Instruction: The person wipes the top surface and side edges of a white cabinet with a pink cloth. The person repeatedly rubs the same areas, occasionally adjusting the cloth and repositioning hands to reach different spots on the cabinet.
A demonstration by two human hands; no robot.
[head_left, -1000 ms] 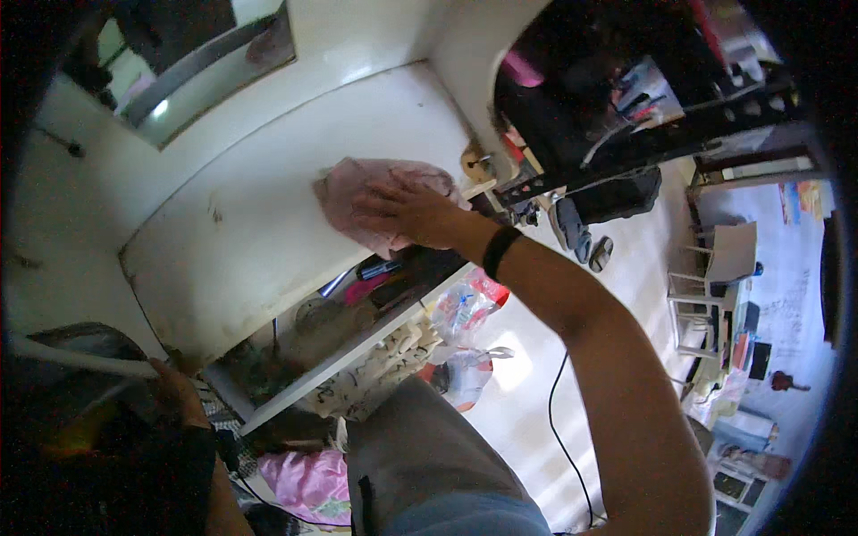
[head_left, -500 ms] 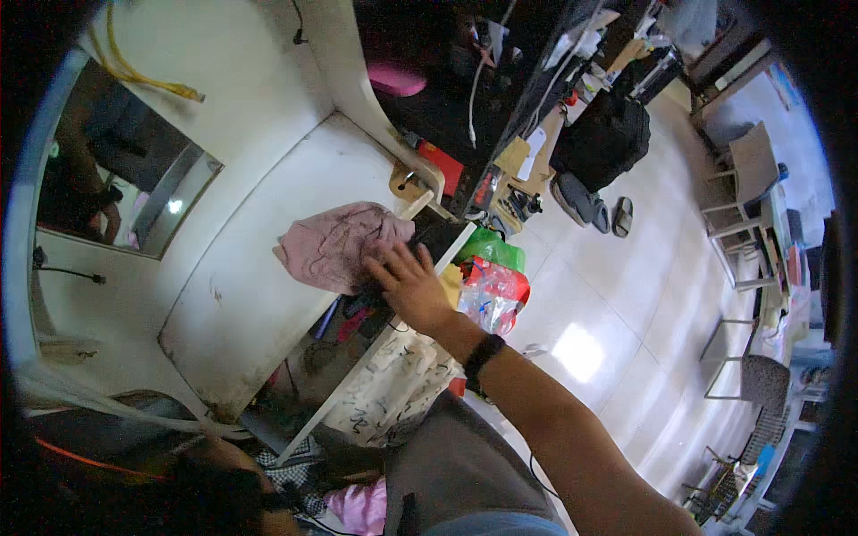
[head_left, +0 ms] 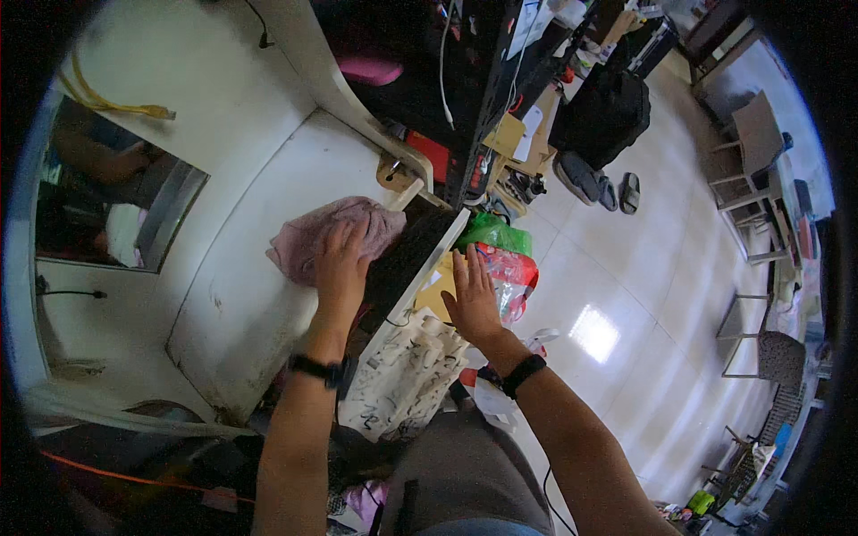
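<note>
A crumpled pink cloth (head_left: 299,234) lies bunched on the white desktop, partly over the open drawer (head_left: 420,284). My left hand (head_left: 341,268) rests against the cloth's near side, fingers stretched out and open. Beyond the drawer's front panel, my right hand (head_left: 476,299) hovers with fingers extended and thumb apart, holding nothing. Dark contents fill the drawer between my hands, too dim to make out. A cream fabric bag with black markings (head_left: 402,371) hangs by the drawer front, below my right hand. Dark bands circle both wrists.
Red and green plastic bags (head_left: 502,259) sit right of the drawer. A mirror (head_left: 121,188) stands at the left, below a yellow cable (head_left: 116,105). Slippers (head_left: 629,192) and a black bag (head_left: 608,116) are on the tiled floor; chairs (head_left: 782,366) line the far right.
My left hand has come up onto the pink cloth. My right hand has left the cloth and moved right, past the drawer front. The view has shifted slightly.
</note>
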